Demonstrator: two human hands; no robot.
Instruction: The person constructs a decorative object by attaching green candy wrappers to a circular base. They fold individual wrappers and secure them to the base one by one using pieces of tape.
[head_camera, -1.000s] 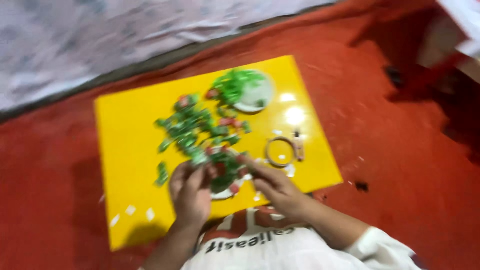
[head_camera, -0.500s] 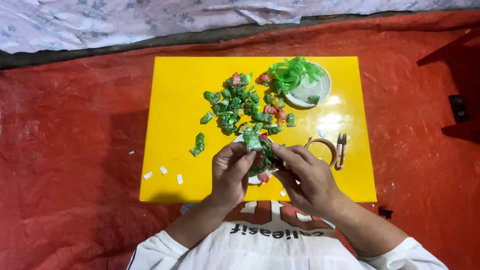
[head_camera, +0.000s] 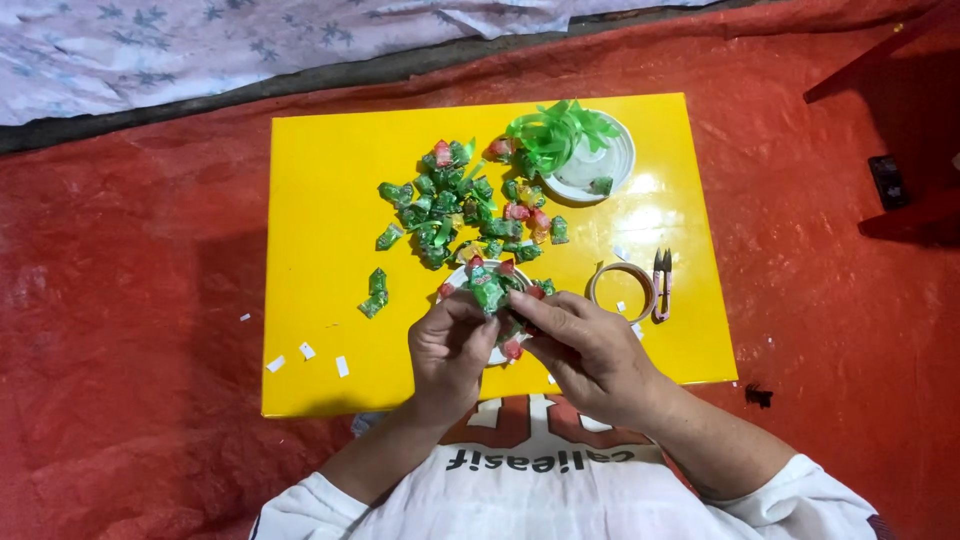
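Head view: over the near edge of the flat yellow rectangular bench (head_camera: 320, 300), the left hand (head_camera: 450, 350) and right hand (head_camera: 585, 350) both pinch a cluster of green and red foil-wrapped sweets (head_camera: 495, 292). Beyond lies a loose pile of green wrapped sweets (head_camera: 450, 210), a white round lid (head_camera: 610, 165), a tape ring (head_camera: 622, 288) and small snips (head_camera: 661, 283).

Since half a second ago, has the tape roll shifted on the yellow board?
No. The tape roll lies beside the small scissors near the yellow board's right edge, as before; only the camera moved.
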